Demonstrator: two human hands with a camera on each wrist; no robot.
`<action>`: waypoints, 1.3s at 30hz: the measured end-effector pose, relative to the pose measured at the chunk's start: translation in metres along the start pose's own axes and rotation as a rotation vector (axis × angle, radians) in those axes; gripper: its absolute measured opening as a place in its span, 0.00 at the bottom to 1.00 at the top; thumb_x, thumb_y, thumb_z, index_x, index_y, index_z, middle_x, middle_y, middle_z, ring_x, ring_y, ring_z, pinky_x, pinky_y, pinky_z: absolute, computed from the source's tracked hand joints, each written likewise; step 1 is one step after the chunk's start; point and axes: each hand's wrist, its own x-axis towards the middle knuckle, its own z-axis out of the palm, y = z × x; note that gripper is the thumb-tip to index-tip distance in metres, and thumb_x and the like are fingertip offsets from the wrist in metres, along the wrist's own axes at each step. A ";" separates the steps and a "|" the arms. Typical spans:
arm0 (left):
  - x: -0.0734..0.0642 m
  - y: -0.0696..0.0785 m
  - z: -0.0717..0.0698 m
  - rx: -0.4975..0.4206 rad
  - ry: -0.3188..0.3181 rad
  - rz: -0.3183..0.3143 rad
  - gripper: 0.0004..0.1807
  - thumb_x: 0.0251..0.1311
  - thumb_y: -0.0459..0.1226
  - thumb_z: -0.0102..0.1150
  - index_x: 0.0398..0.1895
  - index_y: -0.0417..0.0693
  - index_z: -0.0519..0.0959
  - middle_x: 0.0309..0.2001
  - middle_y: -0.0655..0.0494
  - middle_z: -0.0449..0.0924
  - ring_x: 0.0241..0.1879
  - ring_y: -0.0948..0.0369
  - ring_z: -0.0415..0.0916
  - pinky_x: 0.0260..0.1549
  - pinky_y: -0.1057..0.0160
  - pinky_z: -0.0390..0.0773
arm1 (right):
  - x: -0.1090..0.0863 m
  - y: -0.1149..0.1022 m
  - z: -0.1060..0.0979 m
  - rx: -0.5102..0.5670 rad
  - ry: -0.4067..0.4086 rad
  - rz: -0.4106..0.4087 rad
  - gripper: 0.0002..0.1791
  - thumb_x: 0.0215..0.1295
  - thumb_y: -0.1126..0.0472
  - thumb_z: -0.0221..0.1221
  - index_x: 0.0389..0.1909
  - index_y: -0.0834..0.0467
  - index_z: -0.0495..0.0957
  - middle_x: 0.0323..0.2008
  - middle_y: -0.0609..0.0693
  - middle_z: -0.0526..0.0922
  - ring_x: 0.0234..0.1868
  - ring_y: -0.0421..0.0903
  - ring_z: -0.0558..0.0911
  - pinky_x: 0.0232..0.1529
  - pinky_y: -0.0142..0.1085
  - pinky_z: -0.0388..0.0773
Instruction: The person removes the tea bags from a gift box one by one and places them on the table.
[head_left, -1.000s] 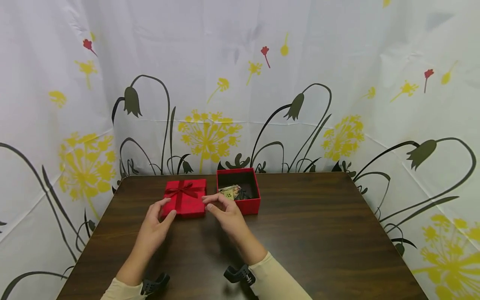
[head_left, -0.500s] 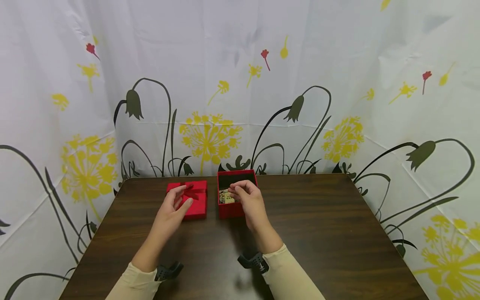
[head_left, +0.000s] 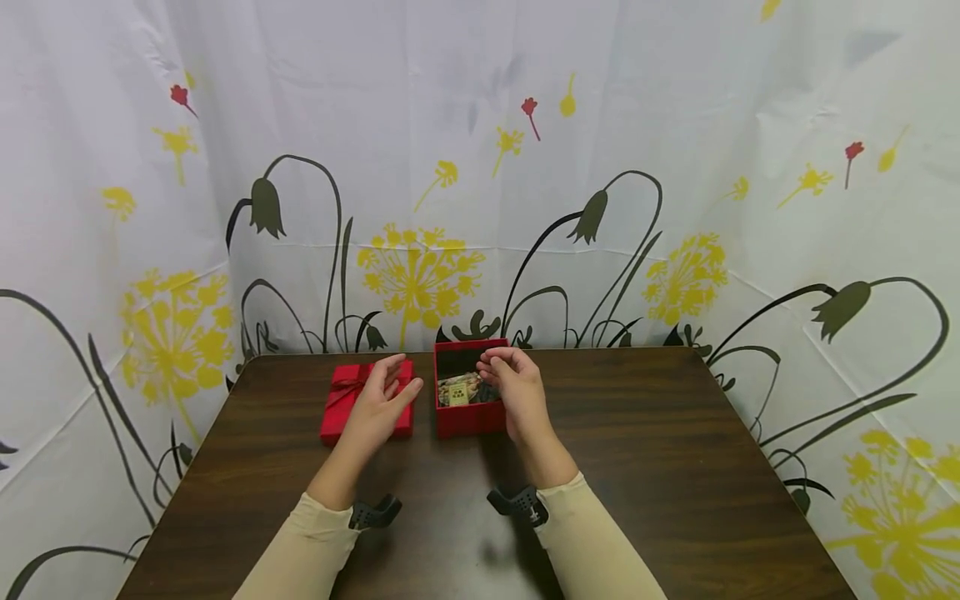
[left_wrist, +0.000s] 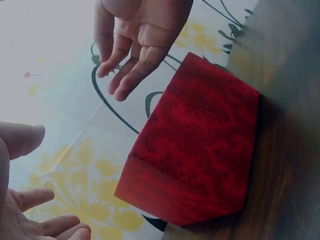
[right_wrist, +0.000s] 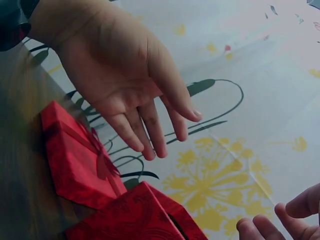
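A red box (head_left: 468, 419) without its lid stands toward the back of the table. Inside show a small yellow-labelled packet (head_left: 458, 395) and something dark beside it. To its left lies the red lid (head_left: 339, 422), topped by a dark red ribbon bow (head_left: 348, 385). My left hand (head_left: 375, 407) hovers in front of the lid's right part, fingers loosely bent and holding nothing. Above the box's right side hangs my right hand (head_left: 520, 393), fingers relaxed and slightly curved, nothing visible in them; it hides that corner. The left wrist view shows the box's patterned side (left_wrist: 195, 135).
The dark wooden table (head_left: 637, 467) extends to both sides and in front of the box. Behind it hangs a white curtain (head_left: 480, 125) printed with flowers. Each wrist carries a black strap-on camera mount (head_left: 519, 505).
My right hand has moved right, from between lid and box to over the box's right side. My left hand has moved right across the lid. Lid and box stay about where they were.
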 end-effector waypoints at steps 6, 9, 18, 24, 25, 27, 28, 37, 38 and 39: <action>0.014 -0.003 0.011 -0.003 -0.048 -0.005 0.43 0.78 0.51 0.64 0.86 0.46 0.56 0.87 0.40 0.52 0.88 0.40 0.49 0.84 0.39 0.54 | 0.010 -0.007 -0.002 -0.040 0.020 0.064 0.15 0.84 0.65 0.56 0.62 0.69 0.81 0.58 0.66 0.86 0.48 0.45 0.92 0.68 0.51 0.83; 0.019 -0.008 0.017 -0.007 -0.066 -0.015 0.45 0.78 0.52 0.64 0.87 0.47 0.54 0.88 0.43 0.50 0.88 0.40 0.47 0.85 0.40 0.52 | 0.015 -0.009 -0.003 -0.067 0.011 0.098 0.17 0.84 0.64 0.55 0.64 0.68 0.81 0.64 0.71 0.82 0.50 0.46 0.92 0.68 0.50 0.83; 0.031 -0.016 0.034 0.008 -0.119 -0.027 0.50 0.76 0.53 0.65 0.90 0.52 0.48 0.89 0.42 0.44 0.89 0.40 0.44 0.85 0.39 0.51 | 0.034 -0.013 -0.002 -0.125 -0.024 0.213 0.20 0.83 0.63 0.57 0.67 0.70 0.79 0.57 0.62 0.87 0.51 0.54 0.90 0.72 0.54 0.79; 0.036 -0.019 0.042 0.114 -0.140 -0.043 0.57 0.71 0.59 0.68 0.92 0.57 0.44 0.89 0.39 0.44 0.88 0.36 0.45 0.81 0.28 0.55 | 0.052 -0.016 -0.002 -0.175 -0.107 0.367 0.29 0.85 0.60 0.55 0.77 0.73 0.66 0.72 0.74 0.74 0.70 0.66 0.81 0.76 0.53 0.75; 0.037 -0.020 0.044 0.133 -0.139 -0.047 0.58 0.70 0.60 0.68 0.92 0.57 0.43 0.89 0.40 0.44 0.88 0.36 0.45 0.80 0.27 0.55 | 0.055 -0.016 -0.002 -0.185 -0.123 0.393 0.31 0.85 0.60 0.55 0.78 0.74 0.63 0.73 0.75 0.72 0.72 0.67 0.79 0.77 0.53 0.74; 0.038 -0.021 0.047 0.156 -0.135 -0.060 0.61 0.68 0.62 0.69 0.92 0.58 0.42 0.89 0.41 0.44 0.87 0.36 0.45 0.80 0.26 0.55 | 0.060 -0.016 -0.003 -0.206 -0.156 0.443 0.35 0.84 0.59 0.56 0.81 0.74 0.57 0.74 0.76 0.70 0.75 0.69 0.76 0.77 0.52 0.73; 0.038 -0.022 0.048 0.171 -0.135 -0.062 0.63 0.67 0.64 0.70 0.92 0.58 0.41 0.89 0.40 0.43 0.87 0.36 0.46 0.80 0.26 0.55 | 0.061 -0.016 -0.003 -0.215 -0.171 0.465 0.36 0.84 0.59 0.57 0.82 0.73 0.56 0.74 0.76 0.69 0.76 0.70 0.74 0.78 0.52 0.73; 0.042 -0.028 0.060 0.233 -0.125 -0.045 0.71 0.63 0.60 0.74 0.91 0.47 0.34 0.89 0.38 0.31 0.88 0.36 0.36 0.80 0.26 0.52 | 0.071 -0.010 -0.001 -0.270 -0.201 0.545 0.42 0.81 0.54 0.61 0.84 0.68 0.53 0.76 0.75 0.67 0.79 0.69 0.71 0.80 0.53 0.70; 0.043 -0.029 0.062 0.236 -0.127 -0.046 0.71 0.63 0.60 0.74 0.91 0.47 0.33 0.89 0.38 0.31 0.88 0.36 0.37 0.80 0.26 0.53 | 0.072 -0.008 -0.002 -0.276 -0.207 0.551 0.41 0.81 0.54 0.61 0.83 0.68 0.54 0.76 0.76 0.66 0.79 0.69 0.70 0.80 0.54 0.69; 0.043 -0.030 0.063 0.237 -0.129 -0.048 0.71 0.63 0.61 0.74 0.91 0.46 0.33 0.89 0.38 0.31 0.88 0.36 0.38 0.80 0.26 0.53 | 0.073 -0.006 -0.002 -0.282 -0.216 0.556 0.41 0.81 0.53 0.61 0.83 0.69 0.55 0.77 0.75 0.65 0.80 0.69 0.69 0.81 0.54 0.67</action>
